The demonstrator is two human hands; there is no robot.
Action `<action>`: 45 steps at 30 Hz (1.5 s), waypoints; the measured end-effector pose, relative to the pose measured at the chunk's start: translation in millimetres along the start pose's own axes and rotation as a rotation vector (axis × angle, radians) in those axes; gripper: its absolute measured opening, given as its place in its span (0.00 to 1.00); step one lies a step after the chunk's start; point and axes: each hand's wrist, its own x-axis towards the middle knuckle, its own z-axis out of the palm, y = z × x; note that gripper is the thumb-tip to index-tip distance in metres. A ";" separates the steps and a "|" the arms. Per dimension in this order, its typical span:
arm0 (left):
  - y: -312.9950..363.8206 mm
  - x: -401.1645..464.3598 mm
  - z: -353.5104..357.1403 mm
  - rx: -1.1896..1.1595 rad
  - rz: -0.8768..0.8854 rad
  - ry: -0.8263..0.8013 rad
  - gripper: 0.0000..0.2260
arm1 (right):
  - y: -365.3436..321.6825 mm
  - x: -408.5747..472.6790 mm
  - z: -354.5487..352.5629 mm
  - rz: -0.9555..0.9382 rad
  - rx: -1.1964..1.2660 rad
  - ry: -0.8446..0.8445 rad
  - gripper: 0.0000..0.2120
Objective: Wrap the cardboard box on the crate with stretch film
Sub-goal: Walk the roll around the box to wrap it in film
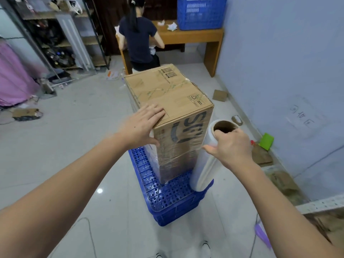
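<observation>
Hands first: we keep our left hand flat, fingers straight, pressing the near top corner of the cardboard box; our right hand grips the top rim of the stretch film roll, fingers curled into the core. One roll, upright, slightly tilted, its foot on the near right corner of the blue crate, just beside the box's right edge. One box, standing tall on the upturned crate, toward its far side.

Progress, our call: film already covers the lower part of the box's near face and clings onto the crate top; the upper part with the print looks bare. Roughly midway, upper bands and the cut left to do.

Further off: scrap cardboard pieces along the right wall, one person seated at a wooden table, second blue crate on it, shelving far left.
</observation>
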 end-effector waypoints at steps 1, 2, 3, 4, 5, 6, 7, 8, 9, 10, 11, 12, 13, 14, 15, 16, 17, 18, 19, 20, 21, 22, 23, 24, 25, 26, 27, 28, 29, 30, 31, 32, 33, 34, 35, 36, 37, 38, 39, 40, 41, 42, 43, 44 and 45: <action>-0.8 -1.0 2.6 -0.002 0.039 0.014 0.50 | -1.1 -0.7 -2.2 -0.014 -0.003 0.006 0.22; -2.1 -2.3 4.3 0.011 0.070 0.026 0.48 | -0.2 -1.3 -3.0 -0.033 0.005 0.011 0.21; -3.5 -3.5 4.9 0.032 0.088 0.031 0.46 | 1.1 -2.4 -3.5 -0.051 0.023 0.006 0.22; -4.2 -4.4 4.1 0.053 0.093 0.029 0.45 | 2.3 -3.8 -4.0 -0.069 0.051 -0.002 0.24; -4.2 -4.8 2.7 0.067 0.089 0.024 0.45 | 3.3 -5.2 -4.3 -0.091 0.083 0.001 0.26; -3.4 -5.0 1.0 0.077 0.082 0.018 0.44 | 4.2 -6.6 -4.2 -0.122 0.104 0.016 0.28; -1.8 -4.5 -0.9 0.085 0.073 0.013 0.44 | 4.2 -7.5 -5.1 -0.160 0.107 0.035 0.29; 0.5 -3.6 -2.4 0.093 0.063 0.005 0.44 | 3.9 -9.2 -6.3 -0.208 0.099 0.057 0.31; 3.6 -2.4 -3.7 0.097 0.053 -0.002 0.44 | 3.3 -10.7 -7.2 -0.254 0.087 0.070 0.32; 6.7 -0.6 -4.3 0.102 0.042 -0.007 0.44 | 1.9 -12.0 -9.2 -0.290 0.080 0.067 0.32; 10.3 1.4 -4.5 0.112 0.035 -0.014 0.44 | 0.0 -14.1 -10.8 -0.319 0.085 0.054 0.31; 14.1 3.5 -4.4 0.130 0.031 -0.024 0.44 | -2.4 -16.9 -11.8 -0.352 0.093 0.040 0.30; 17.6 5.8 -4.3 0.154 0.028 -0.031 0.44 | -6.0 -19.7 -13.2 -0.390 0.097 0.032 0.29; 20.9 7.9 -4.1 0.178 0.027 -0.028 0.45 | -9.3 -22.3 -13.8 -0.434 0.095 0.041 0.29; 24.0 8.9 -3.7 0.194 0.027 -0.019 0.45 | -12.1 -24.5 -13.5 -0.481 0.097 0.068 0.30; 26.5 9.2 -3.2 0.204 0.026 -0.011 0.45 | -14.3 -26.4 -12.6 -0.522 0.108 0.098 0.30; 28.1 9.2 -2.3 0.214 0.022 -0.014 0.45 | -15.9 -27.6 -12.1 -0.551 0.124 0.122 0.30; 29.2 8.5 -1.4 0.222 0.015 -0.023 0.45 | -16.9 -28.7 -11.8 -0.565 0.142 0.140 0.30; 30.0 7.8 -1.3 0.227 0.008 -0.035 0.45 | -18.1 -29.1 -11.6 -0.568 0.154 0.151 0.29; 30.8 7.4 -1.3 0.230 0.002 -0.044 0.45 | -19.6 -29.2 -11.1 -0.564 0.157 0.147 0.29; 31.6 7.0 -1.5 0.228 -0.003 -0.048 0.45 | -22.0 -29.3 -10.7 -0.564 0.158 0.127 0.28; 32.3 6.6 -1.5 0.219 -0.007 -0.051 0.44 | -25.0 -29.9 -10.0 -0.571 0.151 0.093 0.27; 33.4 6.3 -2.3 0.204 -0.011 -0.054 0.44 | -28.0 -30.5 -8.6 -0.583 0.128 0.054 0.26; 34.2 5.9 -3.0 0.188 -0.017 -0.059 0.44 | -30.7 -31.4 -6.8 -0.591 0.094 0.015 0.24; 34.8 5.7 -3.6 0.175 -0.025 -0.063 0.44 | -33.6 -32.1 -5.9 -0.590 0.061 -0.012 0.22; 35.2 5.9 -4.3 0.165 -0.032 -0.061 0.44 | -35.4 -32.6 -6.1 -0.584 0.040 -0.022 0.21; 35.5 6.3 -4.9 0.154 -0.035 -0.056 0.44 | -37.3 -33.5 -8.6 -0.570 0.027 -0.035 0.20; 35.6 6.8 -5.5 0.142 -0.036 -0.048 0.44 | -39.5 -35.5 -11.9 -0.537 0.021 -0.075 0.17; 35.5 7.3 -5.8 0.132 -0.040 -0.040 0.44 | -41.8 -38.3 -15.1 -0.506 0.016 -0.116 0.15; 35.6 7.5 -5.7 0.123 -0.044 -0.034 0.44 | -43.9 -40.9 -17.3 -0.487 0.013 -0.128 0.12; 35.8 7.2 -5.7 0.113 -0.049 -0.029 0.44 | -46.8 -43.6 -19.4 -0.471 -0.003 -0.128 0.10; 36.1 6.7 -5.4 0.103 -0.055 -0.027 0.44 | -50.5 -46.4 -20.8 -0.453 -0.025 -0.128 0.10; 36.6 6.1 -5.2 0.092 -0.062 -0.022 0.44 | -53.7 -48.1 -20.8 -0.429 -0.043 -0.128 0.12; 37.1 5.5 -4.6 0.083 -0.067 -0.017 0.44 | -56.7 -49.1 -20.4 -0.401 -0.054 -0.126 0.16; 37.9 5.2 -4.1 0.074 -0.070 -0.011 0.44 | -59.8 -49.7 -20.0 -0.369 -0.059 -0.118 0.20; 38.5 4.9 -3.8 0.068 -0.075 -0.008 0.44 | -61.8 -49.8 -19.0 -0.339 -0.062 -0.102 0.23; 38.3 5.1 -3.9 0.063 -0.078 -0.009 0.45 | -63.5 -49.1 -17.9 -0.324 -0.066 -0.082 0.23; 38.0 5.6 -4.2 0.058 -0.078 -0.008 0.45 | -64.6 -48.4 -17.0 -0.320 -0.076 -0.072 0.23; 37.7 5.8 -4.6 0.051 -0.078 -0.006 0.44 | -64.8 -47.7 -16.8 -0.326 -0.084 -0.076 0.22; 37.5 5.8 -5.4 0.041 -0.079 -0.004 0.44 | -64.7 -46.9 -17.6 -0.328 -0.088 -0.092 0.21; 37.2 5.8 -6.3 0.030 -0.080 -0.004 0.44 | -64.2 -46.1 -17.6 -0.320 -0.091 -0.114 0.21; 36.8 5.9 -6.4 0.021 -0.075 -0.007 0.44 | -63.9 -46.8 -18.1 -0.305 -0.087 -0.129 0.20; 36.6 5.7 -6.2 0.016 -0.070 -0.011 0.44 | -64.9 -48.7 -18.7 -0.283 -0.081 -0.135 0.19; 36.0 5.3 -5.2 0.015 -0.067 -0.011 0.44 | -66.6 -51.2 -18.2 -0.257 -0.072 -0.135 0.18; 34.9 4.9 -3.8 0.015 -0.064 -0.010 0.45 | -69.1 -53.6 -17.2 -0.229 -0.057 -0.127 0.16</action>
